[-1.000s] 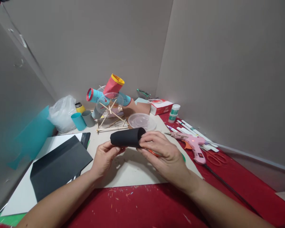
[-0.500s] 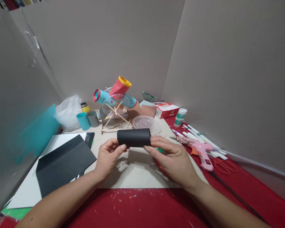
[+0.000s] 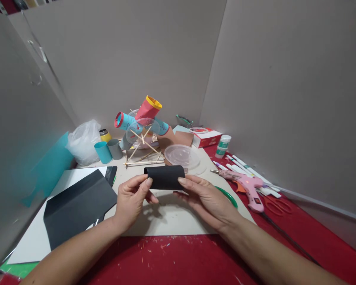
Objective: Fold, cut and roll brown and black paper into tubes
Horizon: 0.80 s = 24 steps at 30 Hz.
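Note:
A black paper tube (image 3: 165,177) lies sideways between my hands, held up over the pale board (image 3: 178,221). My left hand (image 3: 133,194) pinches its left end, thumb on the near side. At the right end, my right hand (image 3: 203,198) grips it with the thumb pressed on the front and fingers behind or below. Just beyond the tube rests a clear plastic lid (image 3: 182,155). Behind that stands a wheel-like model of wooden sticks (image 3: 144,136) and clear discs, carrying blue tubes (image 3: 162,126) and a red tube (image 3: 147,111) with a yellow rim.
Black paper (image 3: 80,206) lies over white sheets at left. A blue tube (image 3: 103,153), a grey tube (image 3: 115,149) and a plastic bag (image 3: 84,142) stand behind. At right are a pink glue gun (image 3: 249,184), red scissors (image 3: 277,206), markers (image 3: 246,168) and stacked tubs (image 3: 223,146).
The black tube has been turned slightly and lowered a little, with my fingers shifted on it. A green curved handle now shows beside my right hand. The view has shifted slightly.

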Motion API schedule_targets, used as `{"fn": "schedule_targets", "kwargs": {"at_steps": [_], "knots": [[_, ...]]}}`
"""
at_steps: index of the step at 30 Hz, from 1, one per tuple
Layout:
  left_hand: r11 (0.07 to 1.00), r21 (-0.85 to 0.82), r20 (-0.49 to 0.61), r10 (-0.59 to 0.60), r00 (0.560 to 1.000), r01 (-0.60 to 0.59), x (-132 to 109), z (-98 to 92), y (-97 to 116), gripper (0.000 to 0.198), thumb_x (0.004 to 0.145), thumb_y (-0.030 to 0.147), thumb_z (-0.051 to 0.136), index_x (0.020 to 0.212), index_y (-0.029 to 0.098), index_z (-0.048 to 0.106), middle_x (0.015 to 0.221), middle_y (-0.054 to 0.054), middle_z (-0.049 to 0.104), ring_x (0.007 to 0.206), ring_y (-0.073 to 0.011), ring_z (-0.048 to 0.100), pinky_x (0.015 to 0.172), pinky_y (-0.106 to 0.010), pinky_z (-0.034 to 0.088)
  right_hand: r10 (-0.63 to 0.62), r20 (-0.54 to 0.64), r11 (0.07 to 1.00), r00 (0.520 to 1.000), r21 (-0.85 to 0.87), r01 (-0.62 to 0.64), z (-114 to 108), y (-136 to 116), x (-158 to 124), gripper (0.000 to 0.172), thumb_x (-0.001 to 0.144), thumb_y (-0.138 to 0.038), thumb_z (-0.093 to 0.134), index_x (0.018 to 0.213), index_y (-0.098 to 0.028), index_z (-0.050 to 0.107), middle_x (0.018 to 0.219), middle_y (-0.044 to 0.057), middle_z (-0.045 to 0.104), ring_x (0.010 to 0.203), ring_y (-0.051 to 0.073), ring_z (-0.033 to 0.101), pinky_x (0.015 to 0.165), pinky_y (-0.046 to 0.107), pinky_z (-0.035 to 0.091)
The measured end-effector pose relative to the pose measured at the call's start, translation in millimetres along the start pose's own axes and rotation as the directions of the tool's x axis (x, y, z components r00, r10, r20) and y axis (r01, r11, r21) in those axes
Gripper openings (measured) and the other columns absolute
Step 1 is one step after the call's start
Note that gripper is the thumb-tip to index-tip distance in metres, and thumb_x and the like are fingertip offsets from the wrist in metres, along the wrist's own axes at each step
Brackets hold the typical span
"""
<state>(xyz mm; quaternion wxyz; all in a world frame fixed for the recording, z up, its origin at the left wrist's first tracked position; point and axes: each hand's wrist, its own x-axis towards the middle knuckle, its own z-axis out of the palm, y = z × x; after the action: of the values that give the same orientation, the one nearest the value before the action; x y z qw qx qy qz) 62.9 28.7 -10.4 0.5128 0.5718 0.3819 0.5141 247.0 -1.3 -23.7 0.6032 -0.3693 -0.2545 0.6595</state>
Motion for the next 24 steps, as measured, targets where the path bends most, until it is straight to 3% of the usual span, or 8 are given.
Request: {"fn": "schedule_targets", "kwargs": {"at_steps": [6, 14, 17, 21, 24], "knots": [[0.998, -0.026, 0.059, -0.061, 0.996, 0.063, -4.1, -1.1, -0.8, 0.042, 0.081, 0.042, 0.070, 0.114, 0.016, 0.066, 0.060, 0.001, 0.069, 0.049, -0.0132, 0.067, 0.048, -0.021, 0.053, 0.000, -0.072, 0.995, 0.997, 0.101, 0.007, -0.4, 2.3, 2.0, 0.030, 0.053, -0.027, 0.091, 0.079, -0.019, 0.078, 0.083, 0.001, 0.070, 0.075, 0.013, 0.058, 0.067, 0.025, 0.054], [0.977, -0.110, 0.167, -0.163, 0.972, 0.182, -2.4, 1.8, 1.7, 0.044, 0.078, 0.039, 0.073, 0.115, 0.017, 0.063, 0.104, -0.009, 0.070, 0.052, -0.0136, 0.069, 0.046, -0.022, 0.053, -0.050, -0.036, 0.999, 0.998, 0.016, 0.051, 0.3, 5.5, 1.6, 0.028, 0.058, -0.032, 0.089, 0.081, -0.021, 0.079, 0.084, 0.003, 0.072, 0.074, 0.013, 0.059, 0.066, 0.022, 0.052], [0.970, -0.113, 0.200, -0.190, 0.961, 0.216, -2.5, 2.2, 0.3, 0.039, 0.081, 0.042, 0.070, 0.109, 0.015, 0.065, 0.099, -0.009, 0.071, 0.052, -0.0132, 0.069, 0.045, -0.020, 0.052, -0.060, -0.015, 0.998, 0.998, -0.036, 0.059, 0.5, 9.6, 0.6, 0.026, 0.060, -0.035, 0.088, 0.080, -0.021, 0.079, 0.080, 0.003, 0.072, 0.075, 0.013, 0.059, 0.068, 0.021, 0.050], [0.965, -0.089, 0.177, -0.229, 0.957, 0.247, 0.0, 1.1, -4.2, 0.037, 0.082, 0.046, 0.068, 0.095, 0.011, 0.068, 0.071, -0.005, 0.070, 0.050, -0.0130, 0.067, 0.045, -0.018, 0.049, -0.065, -0.042, 0.995, 0.997, -0.072, 0.062, 1.2, 14.0, -1.0, 0.025, 0.056, -0.036, 0.090, 0.069, -0.019, 0.077, 0.074, 0.000, 0.069, 0.067, 0.010, 0.054, 0.066, 0.020, 0.048], [0.959, -0.085, 0.177, -0.253, 0.951, 0.270, 2.8, 0.0, -5.8, 0.038, 0.081, 0.046, 0.069, 0.094, 0.010, 0.068, 0.063, -0.004, 0.068, 0.049, -0.0127, 0.066, 0.045, -0.017, 0.048, -0.071, -0.064, 0.995, 0.995, -0.078, 0.065, 1.2, 14.8, -1.1, 0.026, 0.053, -0.036, 0.091, 0.067, -0.019, 0.076, 0.072, -0.001, 0.068, 0.066, 0.010, 0.053, 0.065, 0.020, 0.047]]}}
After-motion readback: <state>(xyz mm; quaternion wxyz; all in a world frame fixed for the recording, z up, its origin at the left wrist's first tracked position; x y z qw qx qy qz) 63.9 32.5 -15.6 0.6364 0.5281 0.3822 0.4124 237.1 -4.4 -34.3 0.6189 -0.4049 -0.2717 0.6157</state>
